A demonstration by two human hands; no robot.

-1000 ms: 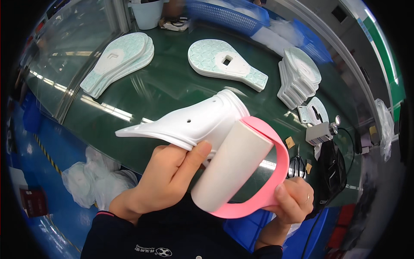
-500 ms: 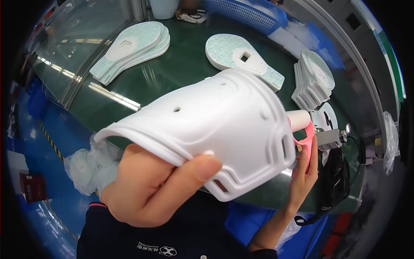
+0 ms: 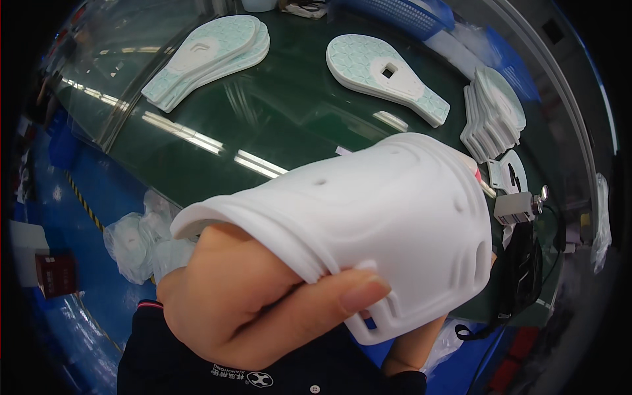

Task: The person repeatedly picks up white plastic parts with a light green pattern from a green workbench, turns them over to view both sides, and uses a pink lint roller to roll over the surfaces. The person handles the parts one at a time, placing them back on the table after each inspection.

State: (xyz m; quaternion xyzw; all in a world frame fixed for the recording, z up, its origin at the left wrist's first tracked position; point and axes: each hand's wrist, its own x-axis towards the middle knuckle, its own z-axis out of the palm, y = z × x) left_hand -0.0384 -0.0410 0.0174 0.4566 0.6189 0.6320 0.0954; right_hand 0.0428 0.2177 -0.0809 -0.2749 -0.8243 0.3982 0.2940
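Note:
My left hand point(image 3: 263, 303) grips a white curved plastic shell point(image 3: 395, 217) by its near left edge, thumb on the outside and fingers tucked inside. Small holes and slots pierce the shell, which is held tilted above the table. Behind it my right hand point(image 3: 494, 259) is almost wholly hidden; its forearm point(image 3: 416, 345) rises from below. A sliver of a pink-handled roller point(image 3: 478, 174) with a white cylinder shows past the shell's far right edge, where the earlier view has my right hand round its handle.
On the green table point(image 3: 289, 99) lie paddle-shaped pale green and white pads point(image 3: 217, 39), more such pads point(image 3: 368, 66), and a stack of white parts point(image 3: 490, 115). A metal container point(image 3: 517, 207) and black bag point(image 3: 520, 276) sit at right. Blue baskets point(image 3: 401, 16) stand behind.
The shell has moved right and slightly nearer, with my left hand on it. It now covers most of the roller and my right hand, both plainly seen before.

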